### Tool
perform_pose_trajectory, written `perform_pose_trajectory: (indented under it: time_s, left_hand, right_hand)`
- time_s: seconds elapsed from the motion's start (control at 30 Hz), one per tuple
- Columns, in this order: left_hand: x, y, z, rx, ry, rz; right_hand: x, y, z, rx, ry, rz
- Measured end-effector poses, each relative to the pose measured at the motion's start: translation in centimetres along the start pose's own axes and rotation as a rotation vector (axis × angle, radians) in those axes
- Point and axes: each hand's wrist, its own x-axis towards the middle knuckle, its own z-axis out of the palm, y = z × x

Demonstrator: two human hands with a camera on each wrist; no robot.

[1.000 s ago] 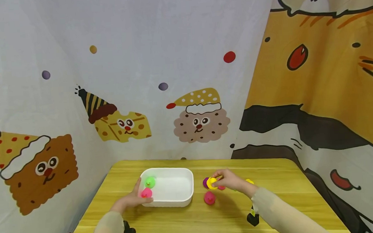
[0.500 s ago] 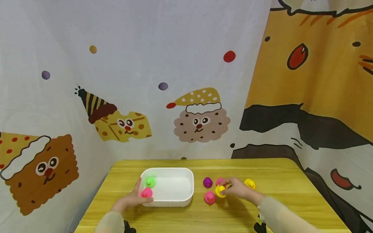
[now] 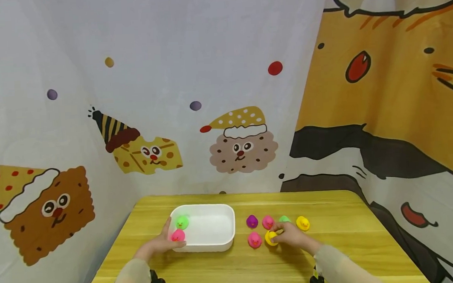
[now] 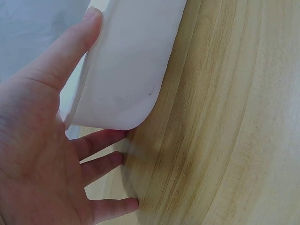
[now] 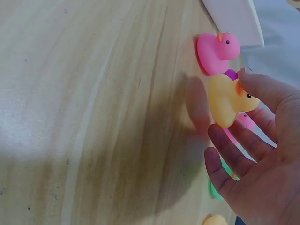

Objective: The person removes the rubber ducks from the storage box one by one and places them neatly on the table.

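In the head view my left hand (image 3: 159, 242) holds the left near corner of a white plastic tub (image 3: 210, 246). The left wrist view has the thumb on the tub's rim and the fingers spread at its outer wall. Inside the tub are a green rubber duck (image 3: 182, 222) and a pink rubber duck (image 3: 178, 235). My right hand (image 3: 293, 235) pinches a yellow rubber duck (image 5: 225, 101) with thumb and fingertips, close to the tabletop. Just left of it sits another pink rubber duck (image 3: 254, 240). Whether the held duck touches the table I cannot tell.
Behind the right hand stand a purple duck (image 3: 252, 221), a pink duck (image 3: 268, 222), a partly hidden green duck (image 3: 284, 219) and a second yellow duck (image 3: 303, 223). The wooden table (image 3: 233, 273) ends at a cartoon-printed curtain (image 3: 160, 55).
My right hand carried the yellow duck rightward and nearer, from beside the purple duck to right of the near pink one, then lowered it slightly. The left hand stayed at the tub.
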Motion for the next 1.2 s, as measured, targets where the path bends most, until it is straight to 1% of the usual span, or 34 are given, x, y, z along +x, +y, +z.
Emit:
perform_pose_trajectory:
  time_s: [0.1, 0.23, 0.3, 0.47, 0.7, 0.83, 0.93, 1.07, 1.2]
  left_hand:
    - [-0.1, -0.1, 0.0, 0.000, -0.011, 0.021]
    - [-0.1, -0.1, 0.0, 0.002, -0.006, 0.047]
    - [0.0, -0.2, 0.0, 0.007, -0.003, 0.039]
    - [0.0, -0.1, -0.1, -0.001, 0.010, -0.011]
    - [0.1, -0.3, -0.3, 0.002, -0.002, -0.011]
    - [0.0, -0.1, -0.3, -0.001, -0.007, -0.018]
    - [-0.1, 0.0, -0.3, 0.000, -0.012, -0.016]
    - [0.0, -0.2, -0.4, -0.016, -0.032, -0.002]
    - [0.0, -0.2, -0.5, -0.026, -0.052, 0.016]
  right_hand:
    - [-0.2, 0.1, 0.1, 0.000, -0.003, 0.007]
    - [-0.5, 0.2, 0.3, 0.001, 0.000, 0.013]
    - [-0.6, 0.3, 0.3, -0.008, 0.006, 0.015]
    - [-0.7, 0.6, 0.5, -0.014, 0.011, 0.022]
    - [-0.8, 0.8, 0.8, -0.003, 0.024, 0.022]
    - [-0.9, 0.7, 1.0, -0.015, 0.043, 0.032]
    - [-1.1, 0.6, 0.9, -0.005, 0.045, 0.037]
    - [-0.9, 0.4, 0.6, 0.018, 0.049, 0.022]
    - [-0.2, -0.3, 0.1, -0.006, 0.090, 0.002]
